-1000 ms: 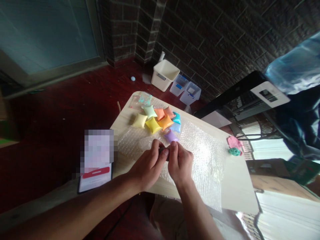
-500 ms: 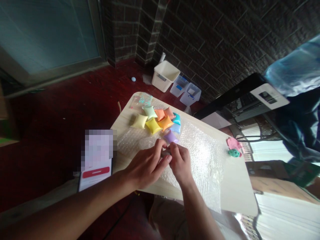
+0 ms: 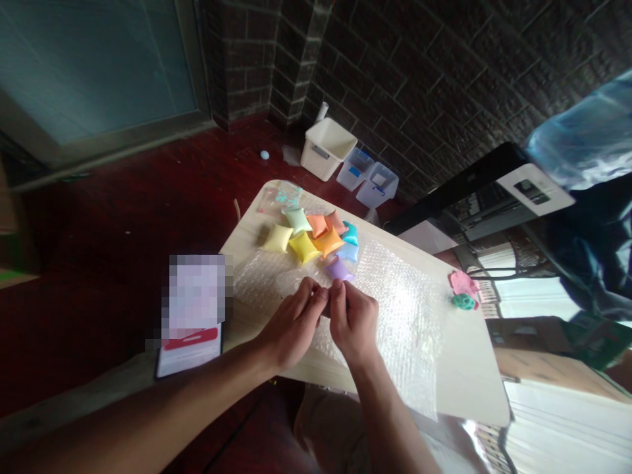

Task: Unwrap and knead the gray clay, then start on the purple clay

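My left hand (image 3: pixel 292 326) and my right hand (image 3: pixel 356 324) meet above a sheet of bubble wrap (image 3: pixel 402 299) on a small pale table (image 3: pixel 467 359). Both hands are closed, with thumbs and forefingers pinched close together. Whatever sits between the fingertips is hidden. Just beyond the fingertips lies a purple pillow-shaped packet (image 3: pixel 338 268). Behind it are several similar packets, among them a yellow packet (image 3: pixel 304 247), an orange packet (image 3: pixel 329 242), a light blue packet (image 3: pixel 348 251) and a pale green packet (image 3: pixel 297 220).
A phone (image 3: pixel 189 359) stands left of the table. Pink clay (image 3: pixel 463 282) and a green lump (image 3: pixel 464 301) lie at the table's right edge. On the floor behind are a white basket (image 3: pixel 320 161) and two clear bins, one of them a clear bin (image 3: pixel 378 191).
Both hands stay together, but the left thumb has moved up against the left fingers. A greyish bit seen between the hands before is now covered. The packets have not moved.
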Available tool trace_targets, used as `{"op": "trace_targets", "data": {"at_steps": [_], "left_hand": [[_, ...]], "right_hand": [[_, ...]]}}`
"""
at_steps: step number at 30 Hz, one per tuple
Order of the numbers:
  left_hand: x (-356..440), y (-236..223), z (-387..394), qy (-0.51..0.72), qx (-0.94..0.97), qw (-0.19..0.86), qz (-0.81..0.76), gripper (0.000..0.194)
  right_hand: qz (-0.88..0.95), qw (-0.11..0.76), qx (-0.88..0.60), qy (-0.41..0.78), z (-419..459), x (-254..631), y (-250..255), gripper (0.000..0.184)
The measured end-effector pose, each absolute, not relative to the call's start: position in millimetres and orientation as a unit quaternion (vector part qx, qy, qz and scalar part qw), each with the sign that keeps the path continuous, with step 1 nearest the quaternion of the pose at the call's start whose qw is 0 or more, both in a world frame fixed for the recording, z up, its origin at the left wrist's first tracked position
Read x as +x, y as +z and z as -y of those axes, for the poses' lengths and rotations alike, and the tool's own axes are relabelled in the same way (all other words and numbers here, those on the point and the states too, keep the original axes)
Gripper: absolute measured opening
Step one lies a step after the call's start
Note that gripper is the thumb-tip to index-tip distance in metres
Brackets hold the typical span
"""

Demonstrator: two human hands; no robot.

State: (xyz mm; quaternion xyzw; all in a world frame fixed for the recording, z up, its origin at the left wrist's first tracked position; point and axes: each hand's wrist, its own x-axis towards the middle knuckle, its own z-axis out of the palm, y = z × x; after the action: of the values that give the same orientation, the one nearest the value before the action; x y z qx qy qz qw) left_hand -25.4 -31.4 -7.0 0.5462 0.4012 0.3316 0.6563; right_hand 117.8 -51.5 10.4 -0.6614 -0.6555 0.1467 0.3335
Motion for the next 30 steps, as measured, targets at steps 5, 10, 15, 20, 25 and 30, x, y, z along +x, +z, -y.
{"op": "trace_targets", "data": {"at_steps": [5,10,15,20,25,30], "left_hand": [[-30.2,3.3,29.2,0.328,0.589,0.62,-0.403,0.03],[-34.5,4.9,27.1,0.323,0.691,0.527,-0.375,0.019],[-36.3,1.1,27.9,0.273,0.811,0.36,-0.372,0.013],[-37.2,0.4,28.6,0.275,0.809,0.37,-0.365,0.019],[-36.3,1.3,26.6,0.291,0.772,0.444,-0.349,0.014],[-29.1,0.4,26.4,0.358,0.593,0.604,-0.394,0.026]], "right_hand": [[0.564,0.38,-0.678,0.278,49.4,115.5,7.6,0.048],[0.37,0.451,-0.619,0.526,44.3,115.1,7.5,0.047],[0.394,0.417,-0.656,0.49,41.9,115.7,5.6,0.051],[0.457,0.443,-0.658,0.403,42.1,116.5,4.3,0.051],[0.438,0.45,-0.633,0.452,44.7,117.5,6.5,0.044],[0.58,0.415,-0.627,0.312,50.2,116.1,11.0,0.035]]}}
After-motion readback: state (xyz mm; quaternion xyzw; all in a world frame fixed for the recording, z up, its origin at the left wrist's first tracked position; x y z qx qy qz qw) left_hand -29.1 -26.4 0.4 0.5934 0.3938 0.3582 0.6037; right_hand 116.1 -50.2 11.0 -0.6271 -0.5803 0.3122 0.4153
